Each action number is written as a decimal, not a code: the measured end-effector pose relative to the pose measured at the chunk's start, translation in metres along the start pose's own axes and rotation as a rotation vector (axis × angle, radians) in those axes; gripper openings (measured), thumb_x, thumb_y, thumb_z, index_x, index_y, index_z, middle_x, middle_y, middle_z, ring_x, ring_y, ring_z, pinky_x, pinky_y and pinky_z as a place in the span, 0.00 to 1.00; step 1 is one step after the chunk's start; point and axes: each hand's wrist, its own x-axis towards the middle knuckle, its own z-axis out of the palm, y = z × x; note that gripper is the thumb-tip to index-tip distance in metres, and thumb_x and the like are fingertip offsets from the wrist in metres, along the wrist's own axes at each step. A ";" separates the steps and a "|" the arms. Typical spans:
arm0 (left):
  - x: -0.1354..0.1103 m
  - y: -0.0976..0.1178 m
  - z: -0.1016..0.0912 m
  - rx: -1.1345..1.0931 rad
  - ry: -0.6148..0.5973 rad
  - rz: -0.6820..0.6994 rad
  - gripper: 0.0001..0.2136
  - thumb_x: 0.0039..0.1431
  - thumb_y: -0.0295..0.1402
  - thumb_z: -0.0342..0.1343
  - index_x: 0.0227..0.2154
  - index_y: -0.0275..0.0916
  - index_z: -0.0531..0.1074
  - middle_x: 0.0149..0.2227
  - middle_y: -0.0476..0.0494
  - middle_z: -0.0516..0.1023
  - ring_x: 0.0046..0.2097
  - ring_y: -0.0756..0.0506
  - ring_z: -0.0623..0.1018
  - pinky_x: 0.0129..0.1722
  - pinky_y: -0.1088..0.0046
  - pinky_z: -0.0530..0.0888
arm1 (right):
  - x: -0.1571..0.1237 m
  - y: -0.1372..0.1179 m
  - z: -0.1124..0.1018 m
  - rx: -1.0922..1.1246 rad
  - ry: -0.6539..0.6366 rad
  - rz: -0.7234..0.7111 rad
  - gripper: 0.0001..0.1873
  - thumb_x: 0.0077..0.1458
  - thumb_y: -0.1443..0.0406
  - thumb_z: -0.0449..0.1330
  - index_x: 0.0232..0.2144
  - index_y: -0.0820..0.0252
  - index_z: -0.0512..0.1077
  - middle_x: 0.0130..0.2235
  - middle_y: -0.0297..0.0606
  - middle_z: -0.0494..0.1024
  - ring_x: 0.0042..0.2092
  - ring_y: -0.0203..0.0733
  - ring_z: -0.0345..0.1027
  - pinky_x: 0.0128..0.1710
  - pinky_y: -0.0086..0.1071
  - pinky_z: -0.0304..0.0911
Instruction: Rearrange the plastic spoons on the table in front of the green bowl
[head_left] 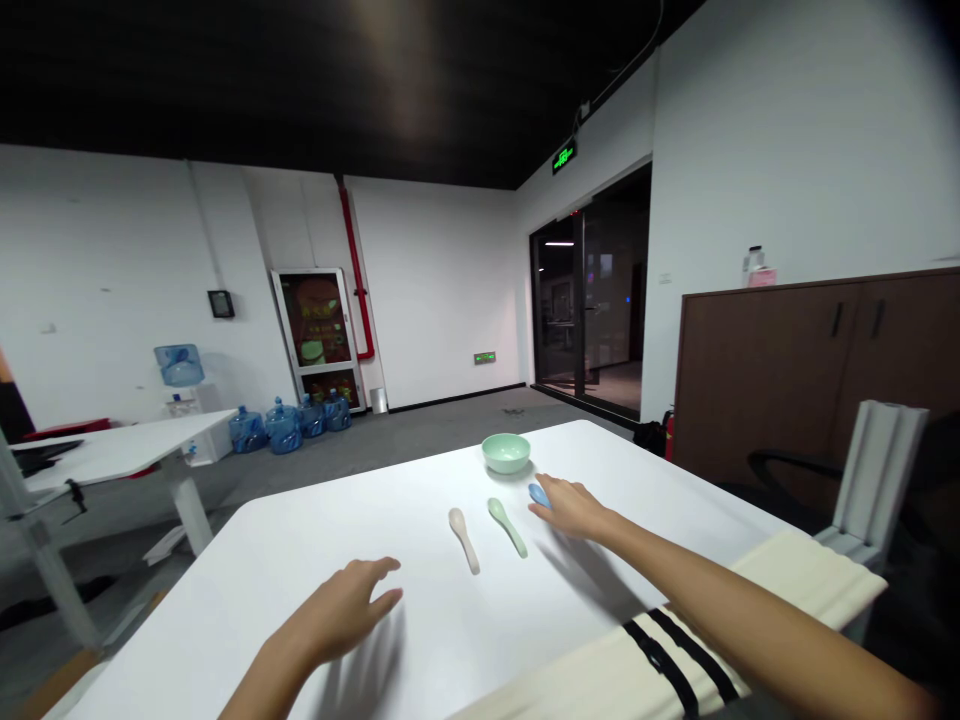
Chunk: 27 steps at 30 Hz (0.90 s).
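My right hand (pixel 574 507) reaches over a blue spoon (pixel 538 495); its thumb and index finger are apart on either side of the spoon's bowl. The blue spoon's handle is hidden beneath the hand, and I cannot tell whether the fingers touch it. Beside it lies a light green spoon (pixel 508 528), then a pale pinkish-white spoon (pixel 465 541), both with handles toward me. Behind the spoons stands a mint green bowl (pixel 506 455), upright. My left hand (pixel 349 605) hovers over the table at the left, fingers spread and holding nothing.
The spoons and bowl are on a white table (pixel 300 540). A cream cloth with black stripes (pixel 780 580) lies along its near right edge, under my right forearm. Beyond are a brown cabinet (pixel 757 380), blue water bottles (pixel 283 428) and another white table (pixel 142 445).
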 end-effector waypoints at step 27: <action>0.001 -0.001 0.000 -0.006 -0.002 -0.008 0.27 0.55 0.55 0.44 0.54 0.47 0.67 0.53 0.41 0.72 0.54 0.39 0.70 0.52 0.63 0.66 | 0.000 0.004 0.005 -0.015 -0.048 0.012 0.23 0.57 0.49 0.47 0.45 0.58 0.65 0.41 0.45 0.75 0.41 0.49 0.69 0.35 0.33 0.54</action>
